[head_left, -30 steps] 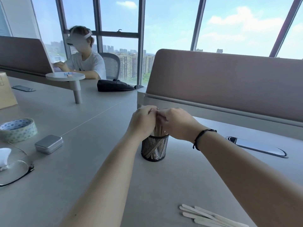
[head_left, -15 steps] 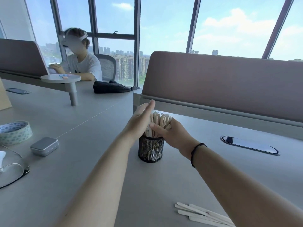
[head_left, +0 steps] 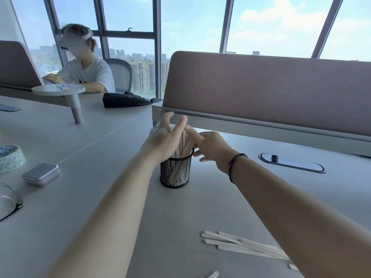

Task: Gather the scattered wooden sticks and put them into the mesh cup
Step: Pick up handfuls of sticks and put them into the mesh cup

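Head view: at frame centre the black mesh cup (head_left: 175, 171) stands on the grey table (head_left: 84, 177), wooden sticks (head_left: 183, 144) upright inside. The left hand (head_left: 163, 137) and right hand (head_left: 210, 147) flank them, fingers spread, holding nothing. Loose sticks (head_left: 241, 245) lie lower right.

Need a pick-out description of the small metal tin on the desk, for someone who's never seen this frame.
Start at the grey desk and go to its left edge, left of the left hand and the mesh cup. The small metal tin lies flat there, just right of the patterned tape roll. It is the only closed silver box with rounded corners; its neighbours are a ring of tape and a pair of glasses.
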